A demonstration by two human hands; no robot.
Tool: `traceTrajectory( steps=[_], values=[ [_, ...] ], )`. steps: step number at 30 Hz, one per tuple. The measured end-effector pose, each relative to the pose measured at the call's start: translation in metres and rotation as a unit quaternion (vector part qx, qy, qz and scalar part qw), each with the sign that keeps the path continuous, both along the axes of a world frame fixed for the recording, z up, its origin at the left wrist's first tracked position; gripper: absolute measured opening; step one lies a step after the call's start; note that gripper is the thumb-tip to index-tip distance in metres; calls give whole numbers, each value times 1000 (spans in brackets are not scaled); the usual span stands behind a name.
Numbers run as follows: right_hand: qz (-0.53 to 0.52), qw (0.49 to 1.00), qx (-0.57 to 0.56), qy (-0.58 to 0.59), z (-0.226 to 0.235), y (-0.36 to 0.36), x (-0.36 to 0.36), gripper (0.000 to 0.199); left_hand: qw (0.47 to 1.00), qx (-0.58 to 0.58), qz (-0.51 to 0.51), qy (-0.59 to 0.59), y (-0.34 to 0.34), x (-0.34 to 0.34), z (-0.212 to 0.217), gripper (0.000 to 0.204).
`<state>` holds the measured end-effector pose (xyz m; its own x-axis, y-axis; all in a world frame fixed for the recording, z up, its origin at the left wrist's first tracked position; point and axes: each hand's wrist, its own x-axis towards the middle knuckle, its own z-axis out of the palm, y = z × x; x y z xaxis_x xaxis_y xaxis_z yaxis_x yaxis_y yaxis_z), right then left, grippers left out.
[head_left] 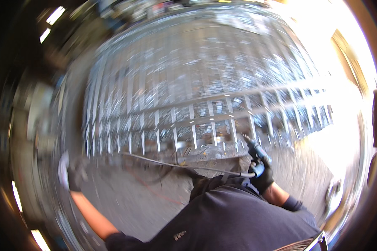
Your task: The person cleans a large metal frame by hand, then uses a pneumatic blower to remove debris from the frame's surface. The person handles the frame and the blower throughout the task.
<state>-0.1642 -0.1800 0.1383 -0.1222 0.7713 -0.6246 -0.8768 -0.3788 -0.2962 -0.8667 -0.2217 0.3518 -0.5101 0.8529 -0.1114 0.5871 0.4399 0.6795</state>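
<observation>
My right hand, in a dark glove, is closed round the handle of a blue and black pistol-grip drill. Its narrow tip points forward, close to the near edge of a wide slatted metal bed. From the bottom of the handle a grey hose runs leftward in front of me. Out to the left, my left hand is stretched away from my body, also in a dark glove. Motion smears its fingers. Beside it is a blurred white shape that I cannot make out.
Upright metal slats fill the bed, with long bars crossing them and shiny scraps between. Grey floor lies between me and the bed. Blurred equipment stands at the left. Strong light washes out the right side.
</observation>
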Motion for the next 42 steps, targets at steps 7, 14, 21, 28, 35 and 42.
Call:
traceTrajectory(
  steps=[7, 14, 21, 28, 35, 42],
  values=[
    [-249, 827, 6, -504, -60, -158, -84, 46, 899, -205, -334, -193, 105, 21, -99, 20],
    [-523, 791, -245, 203, -263, -279, -173, 26, 771, -316, -537, -131, 66, 101, -163, 29],
    [-484, 801, -250, 247, -432, -325, -294, 21, 801, -200, -417, -381, -1, 67, -125, 20],
    [-77, 974, -192, -96, -434, -390, -370, 20, 833, -111, -498, -215, -103, 78, -145, 25],
    [-167, 894, -392, -134, -415, -654, -412, 43, 844, -254, -458, -114, -138, 82, -319, 29],
    [-366, 738, -563, -66, -337, -870, -529, 51, 851, -137, -486, -146, -70, -1, -426, 17]
  ],
)
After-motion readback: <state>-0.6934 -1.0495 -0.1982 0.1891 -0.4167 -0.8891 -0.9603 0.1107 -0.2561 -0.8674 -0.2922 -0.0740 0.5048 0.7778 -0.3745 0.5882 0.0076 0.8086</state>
